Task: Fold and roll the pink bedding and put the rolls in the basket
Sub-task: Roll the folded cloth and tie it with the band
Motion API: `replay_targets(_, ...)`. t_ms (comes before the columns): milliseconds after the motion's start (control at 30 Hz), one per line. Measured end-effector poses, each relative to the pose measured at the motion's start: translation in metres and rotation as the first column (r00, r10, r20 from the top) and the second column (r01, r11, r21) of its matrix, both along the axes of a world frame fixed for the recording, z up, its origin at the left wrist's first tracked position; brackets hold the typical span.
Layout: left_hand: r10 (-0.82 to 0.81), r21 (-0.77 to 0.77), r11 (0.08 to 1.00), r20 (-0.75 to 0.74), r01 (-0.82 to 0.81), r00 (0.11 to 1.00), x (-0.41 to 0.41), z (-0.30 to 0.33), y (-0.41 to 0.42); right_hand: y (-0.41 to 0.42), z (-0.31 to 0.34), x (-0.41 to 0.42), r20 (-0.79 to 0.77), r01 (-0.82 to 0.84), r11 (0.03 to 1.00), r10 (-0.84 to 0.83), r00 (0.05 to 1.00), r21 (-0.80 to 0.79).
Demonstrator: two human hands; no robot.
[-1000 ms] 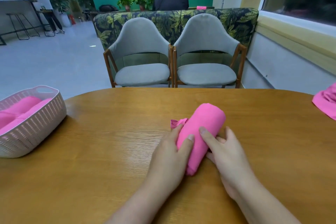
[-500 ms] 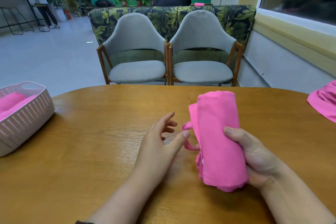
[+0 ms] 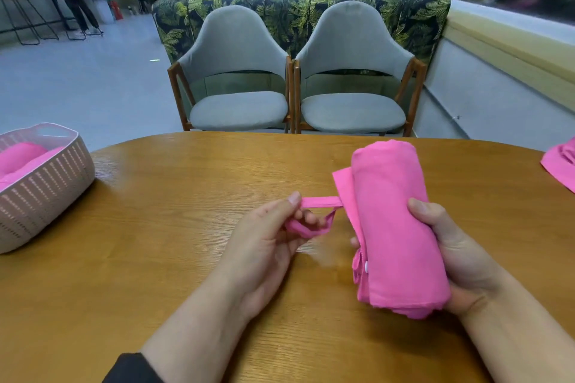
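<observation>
My right hand held the pink roll upright-ish above the wooden worktop, thumb on its front and fingers wrapped behind, so that grip was closed round the roll. My left hand pinched the pink tie strap, which ran from the roll's left edge to my thumb and looped under my curled fingers. The basket sat at the worktop's far left with pink rolls inside. More pink bedding lay at the right edge.
</observation>
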State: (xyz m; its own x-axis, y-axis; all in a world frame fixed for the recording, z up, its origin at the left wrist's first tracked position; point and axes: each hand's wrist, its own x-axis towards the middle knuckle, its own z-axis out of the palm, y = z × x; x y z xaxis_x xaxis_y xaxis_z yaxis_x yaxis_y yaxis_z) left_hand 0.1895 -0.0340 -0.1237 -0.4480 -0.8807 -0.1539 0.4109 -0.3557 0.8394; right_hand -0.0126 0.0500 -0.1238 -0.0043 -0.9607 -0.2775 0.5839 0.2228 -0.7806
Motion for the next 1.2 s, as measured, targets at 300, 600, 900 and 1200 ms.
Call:
replay_targets(300,-0.006,-0.075,0.997,-0.007,0.005,1.000,0.008,0.002,-0.007,0.001,0.002,0.002,-0.010,-0.006,1.000,0.006,1.000,0.017)
replay_targets(600,0.294,-0.242,0.947,0.380,-0.213,0.877,0.011,-0.014,-0.021,0.006,0.005,0.005,-0.044,-0.081,0.996,0.080,0.996,-0.024)
replay_targets(900,-0.047,-0.061,0.997,-0.035,0.045,0.998,0.018,0.001,-0.018,0.000,0.003,0.001,-0.038,-0.016,1.000,0.016,0.999,0.009)
replay_targets(1200,-0.052,-0.047,0.998,-0.395,0.036,0.917,0.021,0.005,-0.014,0.003,0.004,0.004,-0.035,-0.080,0.997,0.081,0.996,0.018)
